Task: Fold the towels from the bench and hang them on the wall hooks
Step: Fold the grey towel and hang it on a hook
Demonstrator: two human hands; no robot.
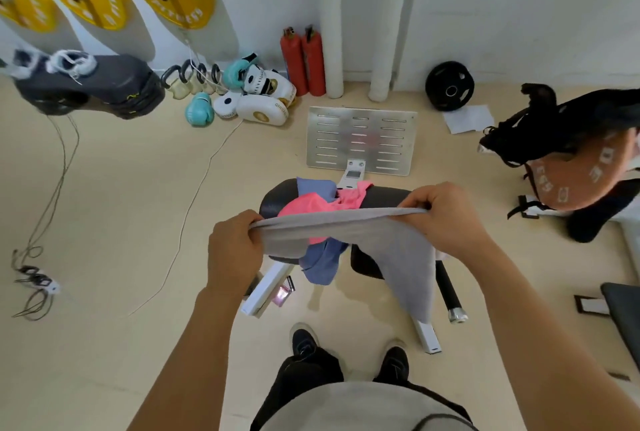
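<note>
At centre frame the left hand is pinching one end of the grey towel in curled fingers, while the right hand is pinching the other end, stretching its top edge taut above the bench. The cloth is sagging lower right: soft, light, limp, best gripped at corners. The pink towel and blue towel are lying crumpled on the bench.
</note>
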